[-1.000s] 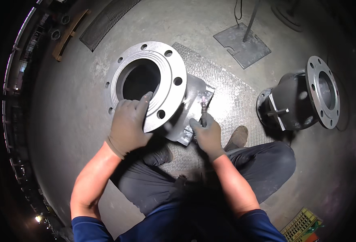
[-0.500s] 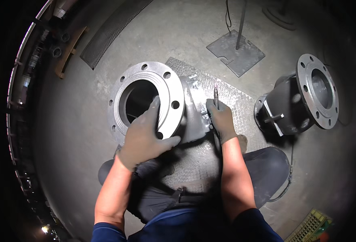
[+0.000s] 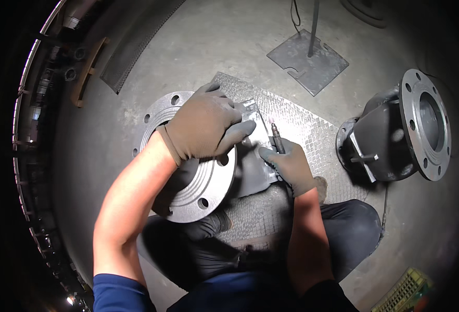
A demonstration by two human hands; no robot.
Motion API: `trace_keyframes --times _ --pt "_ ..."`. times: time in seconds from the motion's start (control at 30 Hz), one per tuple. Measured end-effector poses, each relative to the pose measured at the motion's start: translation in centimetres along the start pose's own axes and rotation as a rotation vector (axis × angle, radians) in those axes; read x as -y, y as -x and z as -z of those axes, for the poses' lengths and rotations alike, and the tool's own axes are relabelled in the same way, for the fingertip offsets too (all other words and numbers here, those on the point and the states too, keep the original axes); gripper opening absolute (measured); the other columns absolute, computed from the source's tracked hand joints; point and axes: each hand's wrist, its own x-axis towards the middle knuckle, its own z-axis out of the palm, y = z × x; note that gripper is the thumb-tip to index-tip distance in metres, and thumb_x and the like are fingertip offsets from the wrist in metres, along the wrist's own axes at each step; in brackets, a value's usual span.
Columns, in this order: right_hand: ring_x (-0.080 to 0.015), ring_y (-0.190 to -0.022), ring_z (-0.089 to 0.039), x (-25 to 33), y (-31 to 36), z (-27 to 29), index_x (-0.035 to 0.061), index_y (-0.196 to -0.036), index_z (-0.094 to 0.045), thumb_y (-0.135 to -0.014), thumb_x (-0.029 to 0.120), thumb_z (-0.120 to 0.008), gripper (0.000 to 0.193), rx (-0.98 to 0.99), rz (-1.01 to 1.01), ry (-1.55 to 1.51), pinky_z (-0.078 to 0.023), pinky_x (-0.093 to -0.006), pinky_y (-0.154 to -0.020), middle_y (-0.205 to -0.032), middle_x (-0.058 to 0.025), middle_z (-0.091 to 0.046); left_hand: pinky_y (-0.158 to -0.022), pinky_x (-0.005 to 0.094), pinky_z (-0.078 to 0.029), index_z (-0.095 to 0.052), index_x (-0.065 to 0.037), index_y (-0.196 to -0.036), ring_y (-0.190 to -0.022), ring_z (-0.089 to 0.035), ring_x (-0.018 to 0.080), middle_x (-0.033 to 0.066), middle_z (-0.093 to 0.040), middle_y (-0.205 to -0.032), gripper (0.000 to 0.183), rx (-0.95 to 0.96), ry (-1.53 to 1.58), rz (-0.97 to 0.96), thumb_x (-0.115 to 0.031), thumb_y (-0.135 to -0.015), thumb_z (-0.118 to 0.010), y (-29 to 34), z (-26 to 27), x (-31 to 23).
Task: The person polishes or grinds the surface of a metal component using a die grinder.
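Right hand (image 3: 290, 164) grips a slim tool (image 3: 277, 138) while left hand (image 3: 204, 125) (its hold unclear) lies across a flanged pipe (image 3: 216, 176).

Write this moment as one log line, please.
left hand: on flanged pipe fitting | right hand: holding pen-shaped tool | second flanged fitting: farther right

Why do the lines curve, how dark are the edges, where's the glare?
Head view: the fisheye lens bends straight lines toward the rim, and the borders fade to black. Head view: glare whitens the textured floor plate near the pen-like tool in the right hand.
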Motion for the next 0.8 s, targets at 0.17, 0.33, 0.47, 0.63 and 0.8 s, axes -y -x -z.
trace_keyframes --times 0.17,0.33,0.47,0.63,0.8 --pt "-0.0202 -0.074 -0.069 0.5 0.8 -2.1 -0.0037 -0.106 -0.076 -0.087 0.024 -0.084 0.035 -0.104 0.065 0.198 -0.054 -0.0375 -0.072 -0.083 -0.0142 -0.075 -0.081 0.0473 -0.046 -0.073 -0.01 -0.082 -0.076 -0.06 0.0359 0.0142 -0.063 -0.074 0.028 -0.091 0.082 -0.135 -0.032 -0.094 -0.06 1.4 -0.3 1.7" --pt "-0.0081 -0.068 -0.059 4.6 2.0 -7.3 -0.0053 -0.103 -0.076 -0.087 0.019 -0.083 0.03 -0.054 0.241 0.34 -0.049 -0.0322 -0.063 -0.071 -0.0036 -0.066 -0.116 0.0602 -0.039 -0.077 -0.01 -0.089 -0.09 -0.066 0.0339 0.0129 -0.068 -0.084 0.023 -0.169 0.144 0.007 -0.03 -0.091 -0.064 9.5 2.3 4.5" --pt "-0.0295 -0.076 -0.068 6.8 2.3 -12.3 -0.0051 -0.102 -0.074 -0.083 0.027 -0.086 0.039 0.074 0.404 0.409 -0.053 -0.041 -0.072 -0.083 -0.0188 -0.072 -0.122 0.0581 -0.032 -0.074 -0.006 -0.093 -0.119 -0.064 0.037 0.0162 -0.071 -0.107 0.02 -0.289 0.183 0.201 -0.024 -0.092 -0.066 18.4 2.7 6.0" --pt "-0.0415 -0.084 -0.072 9.1 3.1 -18.1 -0.0042 -0.095 -0.07 -0.079 0.034 -0.087 0.044 0.196 0.415 0.591 -0.055 -0.0469 -0.077 -0.087 -0.0246 -0.073 -0.113 0.0457 -0.043 -0.072 -0.001 -0.113 -0.126 -0.061 0.0388 0.0218 -0.069 -0.121 0.035 -0.902 0.244 0.737 -0.032 -0.096 -0.07 25.2 -0.8 4.9" --pt "-0.0392 -0.082 -0.071 8.8 2.6 -19.3 -0.0026 -0.096 -0.069 -0.076 0.035 -0.089 0.047 0.273 0.413 0.626 -0.054 -0.0464 -0.076 -0.084 -0.0225 -0.072 -0.105 0.0392 -0.05 -0.066 0.006 -0.132 -0.122 -0.066 0.0324 0.0242 -0.068 -0.134 0.059 -0.924 0.376 1.142 -0.043 -0.099 -0.069 27.2 -1.1 4.0"
